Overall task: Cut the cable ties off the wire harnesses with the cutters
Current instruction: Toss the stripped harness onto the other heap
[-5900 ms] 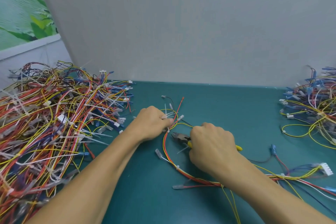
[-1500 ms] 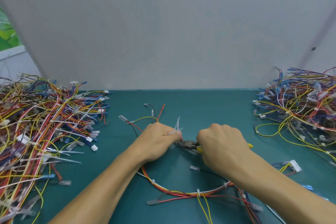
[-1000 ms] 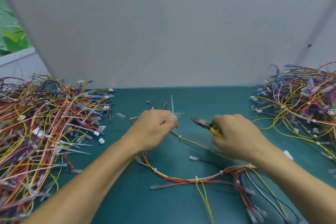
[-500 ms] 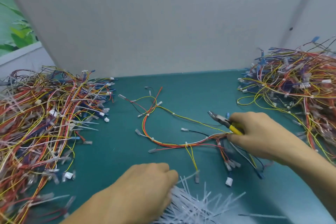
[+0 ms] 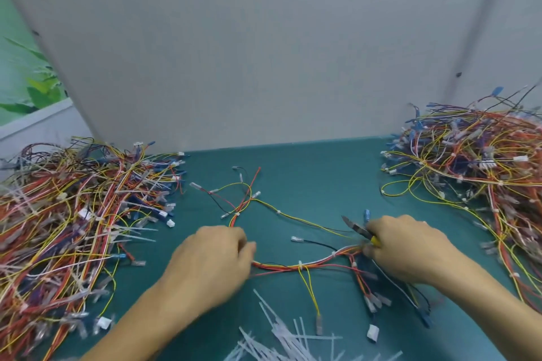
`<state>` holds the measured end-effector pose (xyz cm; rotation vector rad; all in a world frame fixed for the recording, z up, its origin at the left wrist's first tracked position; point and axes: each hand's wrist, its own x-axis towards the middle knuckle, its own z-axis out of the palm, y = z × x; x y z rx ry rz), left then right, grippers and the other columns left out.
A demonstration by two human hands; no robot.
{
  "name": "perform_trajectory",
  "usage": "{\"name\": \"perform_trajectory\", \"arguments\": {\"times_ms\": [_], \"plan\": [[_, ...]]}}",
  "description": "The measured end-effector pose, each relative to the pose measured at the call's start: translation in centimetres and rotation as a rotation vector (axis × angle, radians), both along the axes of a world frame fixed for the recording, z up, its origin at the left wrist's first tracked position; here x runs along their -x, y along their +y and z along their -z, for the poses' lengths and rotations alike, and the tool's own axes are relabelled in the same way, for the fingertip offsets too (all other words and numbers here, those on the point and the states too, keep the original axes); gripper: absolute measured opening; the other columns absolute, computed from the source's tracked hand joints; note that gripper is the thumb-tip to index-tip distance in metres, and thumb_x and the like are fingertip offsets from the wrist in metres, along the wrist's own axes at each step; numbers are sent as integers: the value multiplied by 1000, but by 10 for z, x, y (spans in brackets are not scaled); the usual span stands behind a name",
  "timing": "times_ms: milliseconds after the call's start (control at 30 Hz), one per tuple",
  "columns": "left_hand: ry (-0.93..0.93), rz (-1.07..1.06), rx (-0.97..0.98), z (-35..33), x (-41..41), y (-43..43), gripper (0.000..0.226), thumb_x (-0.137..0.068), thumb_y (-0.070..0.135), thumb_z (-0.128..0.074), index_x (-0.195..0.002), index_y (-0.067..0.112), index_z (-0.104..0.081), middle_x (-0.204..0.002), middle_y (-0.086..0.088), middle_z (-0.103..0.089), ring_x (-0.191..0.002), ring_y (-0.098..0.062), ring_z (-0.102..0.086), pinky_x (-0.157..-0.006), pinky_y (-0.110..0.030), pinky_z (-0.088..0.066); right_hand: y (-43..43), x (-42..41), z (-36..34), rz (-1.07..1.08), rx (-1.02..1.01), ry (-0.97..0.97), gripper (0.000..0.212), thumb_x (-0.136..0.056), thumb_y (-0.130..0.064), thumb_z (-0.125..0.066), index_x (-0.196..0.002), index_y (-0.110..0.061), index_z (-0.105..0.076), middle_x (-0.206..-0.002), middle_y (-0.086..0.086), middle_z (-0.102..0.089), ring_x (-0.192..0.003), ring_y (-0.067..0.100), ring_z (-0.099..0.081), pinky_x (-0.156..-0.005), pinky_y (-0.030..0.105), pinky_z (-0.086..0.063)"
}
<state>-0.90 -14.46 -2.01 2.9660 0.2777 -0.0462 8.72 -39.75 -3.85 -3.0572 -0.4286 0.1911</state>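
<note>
One wire harness (image 5: 296, 266) of red, yellow and black wires lies spread on the teal table (image 5: 311, 173), with small white cable ties (image 5: 299, 264) around its bundle. My left hand (image 5: 211, 267) covers the harness's left bend, fingers curled over the wires. My right hand (image 5: 410, 249) grips the yellow-handled cutters (image 5: 356, 227), whose jaws point up and left just above the harness's right branch. The right hand's lower fingers rest on that branch.
A large heap of harnesses (image 5: 73, 228) fills the left side, and another heap (image 5: 475, 173) the right. Cut white tie strips (image 5: 281, 340) lie in a pile at the near edge. A grey board (image 5: 264, 53) closes off the back.
My left hand went down to the tie pile at the near edge, then came back up onto the harness's left bend. My right hand with the cutters stayed at the right branch.
</note>
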Motion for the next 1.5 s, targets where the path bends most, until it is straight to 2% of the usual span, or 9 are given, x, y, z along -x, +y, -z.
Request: {"name": "perform_trajectory", "arguments": {"times_ms": [133,267,433,533,667,800,1133,1367,1500], "plan": [[109,-324,18,21,-53,13,45,-85,66,-47,-82,21,-51,-104,-4,-64,-102,-29,-60,-73,-31,-43,2,-7,13,5,-58,32,17,-89,-37,-47,-102,-30,-56,-97,2,-59,-96,29,-60,-72,33,-44],[101,-386,120,37,-75,24,19,-81,31,-58,-72,16,-52,-93,-6,-66,-87,-30,-63,-67,-30,-46,2,-15,22,48,-106,-31,12,-89,-28,-44,-96,-23,-52,-94,3,-61,-93,29,-60,-66,32,-44],[-269,-321,755,29,-81,34,16,-86,7,-61,-70,8,-61,-64,-7,-65,-60,-25,-66,-68,-44,-60,7,-33,4,132,-347,-224,8,-85,-29,-50,-89,-24,-56,-85,5,-64,-87,35,-59,-65,35,-45],[-540,-287,1326,6,-87,28,12,-89,-6,-58,-79,2,-59,-71,-11,-59,-57,-19,-68,-57,-31,-59,15,-43,-18,141,-698,-366,11,-82,-36,-65,-78,-26,-64,-66,-2,-63,-75,30,-58,-63,33,-43],[-755,-233,1604,-14,-96,29,10,-88,-7,-57,-84,2,-58,-77,-10,-68,-68,-24,-72,-60,-28,-58,26,-54,-38,182,-1259,-341,10,-77,-25,-78,-74,-23,-68,-66,0,-66,-64,18,-59,-65,32,-46],[-800,-253,1696,-9,-100,34,12,-87,-7,-56,-90,4,-59,-81,-11,-72,-72,-25,-73,-61,-31,-60,31,-64,-39,256,-1525,-247,13,-76,-15,-79,-79,-19,-68,-63,-7,-66,-52,0,-55,-60,25,-42],[-694,-268,1703,8,-110,20,17,-85,-7,-59,-94,6,-68,-80,-8,-74,-73,-28,-73,-55,-29,-57,28,-71,-32,320,-1624,-141,26,-74,-14,-81,-93,-16,-64,-58,-10,-64,-45,-2,-53,-58,25,-39],[-682,-244,1666,8,-109,22,17,-86,-6,-59,-92,6,-68,-78,-6,-73,-72,-29,-72,-55,-31,-58,33,-70,-37,315,-1761,-10,25,-76,-4,-76,-96,-9,-62,-70,0,-67,-50,7,-58,-46,20,-47],[-674,-270,1643,7,-109,22,15,-88,-5,-58,-95,6,-66,-84,-9,-71,-71,-26,-72,-55,-33,-59,34,-69,-39,351,-1893,90,22,-80,1,-69,-96,-7,-58,-83,14,-67,-55,17,-58,-52,28,-48]]}}
